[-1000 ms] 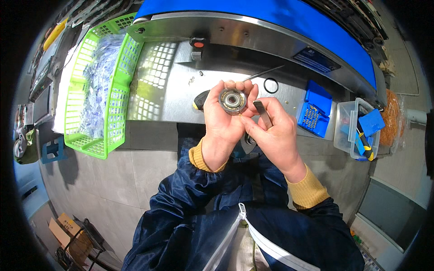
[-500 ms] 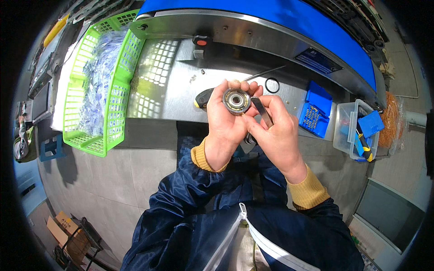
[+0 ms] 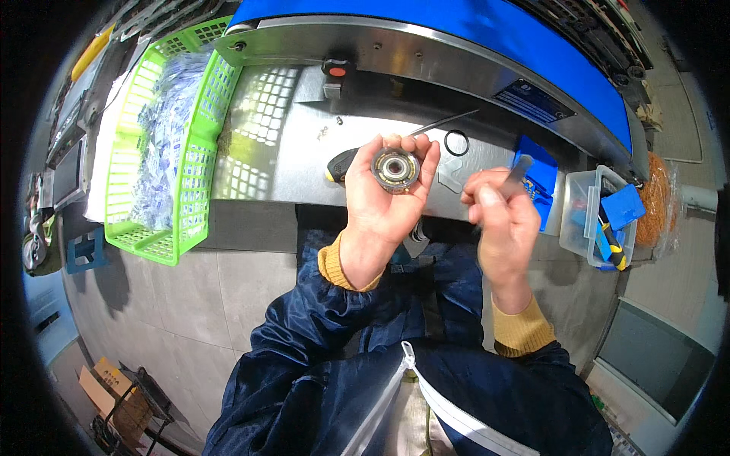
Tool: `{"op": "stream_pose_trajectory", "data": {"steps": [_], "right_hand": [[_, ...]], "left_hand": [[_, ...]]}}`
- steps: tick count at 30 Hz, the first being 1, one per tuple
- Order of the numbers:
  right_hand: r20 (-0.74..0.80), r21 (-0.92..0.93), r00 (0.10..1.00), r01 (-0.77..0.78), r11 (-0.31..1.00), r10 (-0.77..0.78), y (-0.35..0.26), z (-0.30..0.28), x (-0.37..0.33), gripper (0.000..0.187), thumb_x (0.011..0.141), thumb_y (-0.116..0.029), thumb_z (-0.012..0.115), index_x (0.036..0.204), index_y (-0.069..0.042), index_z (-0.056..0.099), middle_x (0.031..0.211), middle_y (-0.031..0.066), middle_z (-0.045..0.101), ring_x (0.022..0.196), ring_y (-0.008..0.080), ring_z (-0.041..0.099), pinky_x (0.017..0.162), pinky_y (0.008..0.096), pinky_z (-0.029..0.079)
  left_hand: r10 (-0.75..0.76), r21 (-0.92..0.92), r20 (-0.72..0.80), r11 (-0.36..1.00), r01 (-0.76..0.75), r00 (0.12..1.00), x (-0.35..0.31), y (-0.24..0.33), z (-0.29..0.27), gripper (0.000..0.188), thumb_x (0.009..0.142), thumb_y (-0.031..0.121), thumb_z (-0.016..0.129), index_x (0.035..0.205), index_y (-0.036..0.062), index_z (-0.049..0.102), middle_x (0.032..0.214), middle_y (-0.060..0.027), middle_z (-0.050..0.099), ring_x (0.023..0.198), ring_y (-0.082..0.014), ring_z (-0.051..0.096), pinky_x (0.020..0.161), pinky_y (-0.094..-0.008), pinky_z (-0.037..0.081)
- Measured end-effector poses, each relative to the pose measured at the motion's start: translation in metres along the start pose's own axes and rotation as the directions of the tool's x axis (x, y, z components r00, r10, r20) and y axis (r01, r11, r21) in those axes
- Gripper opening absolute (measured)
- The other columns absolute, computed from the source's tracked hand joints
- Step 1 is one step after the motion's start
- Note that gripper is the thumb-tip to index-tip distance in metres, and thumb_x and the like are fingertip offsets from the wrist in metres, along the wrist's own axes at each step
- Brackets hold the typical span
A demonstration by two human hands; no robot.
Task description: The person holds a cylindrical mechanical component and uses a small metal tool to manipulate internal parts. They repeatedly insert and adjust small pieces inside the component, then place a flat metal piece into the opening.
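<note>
Palm up above the bench's front edge, my left hand [image 3: 374, 209] cradles a round ball bearing [image 3: 395, 169], its fingers curled round the far rim. The bearing's metal face and centre hole point upward. To its right, my right hand [image 3: 503, 220] is closed on a flat metal tool [image 3: 518, 172], which is slightly blurred and apart from the bearing. Beyond the left hand lies a screwdriver [image 3: 342, 163] with a black and yellow handle, partly covered by the fingers. A black ring [image 3: 457, 131] lies on the bench past the bearing.
A green basket [image 3: 199, 156] of clear plastic packets stands left. The steel bench [image 3: 266, 178] runs under a blue-topped machine [image 3: 441, 19]. Right are an open blue bit case [image 3: 538, 156] and a clear bin [image 3: 579, 216] holding tools. Tiny parts [image 3: 339, 120] lie on the bench.
My right hand has moved away from the bearing to the right, carrying the flat metal tool. The left hand still holds the bearing in nearly the same place.
</note>
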State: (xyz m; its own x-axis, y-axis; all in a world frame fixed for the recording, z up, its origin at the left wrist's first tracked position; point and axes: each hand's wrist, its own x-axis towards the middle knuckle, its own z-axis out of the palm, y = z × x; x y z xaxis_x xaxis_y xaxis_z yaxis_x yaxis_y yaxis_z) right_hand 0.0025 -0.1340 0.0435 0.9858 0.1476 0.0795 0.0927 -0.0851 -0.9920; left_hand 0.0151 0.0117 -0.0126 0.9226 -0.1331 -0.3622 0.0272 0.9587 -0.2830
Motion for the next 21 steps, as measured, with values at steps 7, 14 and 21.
{"op": "stream_pose_trajectory", "data": {"steps": [7, 14, 21], "right_hand": [[0.12, 0.187, 0.992, 0.02, 0.982, -0.043, -0.004, -0.021, -0.001, 0.029, 0.102, -0.019, 0.045, 0.101, 0.003, 0.064, 0.1, 0.0094, 0.061, 0.085, 0.0117, 0.059, 0.068, 0.0218, 0.05], [0.141, 0.15, 0.985, 0.082, 0.985, -0.103, 0.012, -0.008, -0.013, 0.026, 0.084, -0.002, 0.075, 0.107, 0.005, 0.065, 0.106, 0.0099, 0.067, 0.093, 0.0139, 0.066, 0.078, 0.0242, 0.055], [0.11, 0.138, 0.992, 0.042, 0.989, -0.057, 0.02, -0.017, -0.01, 0.018, 0.088, -0.007, 0.072, 0.101, 0.004, 0.067, 0.095, 0.009, 0.07, 0.083, 0.013, 0.067, 0.072, 0.023, 0.054]], "left_hand": [[-0.01, 0.017, 0.023, 1.0, 0.01, 1.0, -0.003, 0.0, 0.005, 0.025, 0.101, 0.017, 0.046, 0.083, 0.0026, 0.056, 0.085, -0.0106, 0.064, 0.095, -0.0256, 0.065, 0.101, -0.0431, 0.052], [-0.033, 0.009, 0.047, 0.999, 0.032, 0.998, -0.005, -0.002, 0.006, 0.026, 0.101, 0.016, 0.046, 0.083, 0.0017, 0.058, 0.085, -0.0125, 0.065, 0.094, -0.0259, 0.065, 0.1, -0.0431, 0.052], [-0.037, 0.011, 0.04, 0.999, 0.036, 0.999, -0.007, -0.005, 0.006, 0.025, 0.101, 0.015, 0.046, 0.084, 0.0016, 0.058, 0.086, -0.0123, 0.066, 0.094, -0.026, 0.066, 0.099, -0.0433, 0.053]]}}
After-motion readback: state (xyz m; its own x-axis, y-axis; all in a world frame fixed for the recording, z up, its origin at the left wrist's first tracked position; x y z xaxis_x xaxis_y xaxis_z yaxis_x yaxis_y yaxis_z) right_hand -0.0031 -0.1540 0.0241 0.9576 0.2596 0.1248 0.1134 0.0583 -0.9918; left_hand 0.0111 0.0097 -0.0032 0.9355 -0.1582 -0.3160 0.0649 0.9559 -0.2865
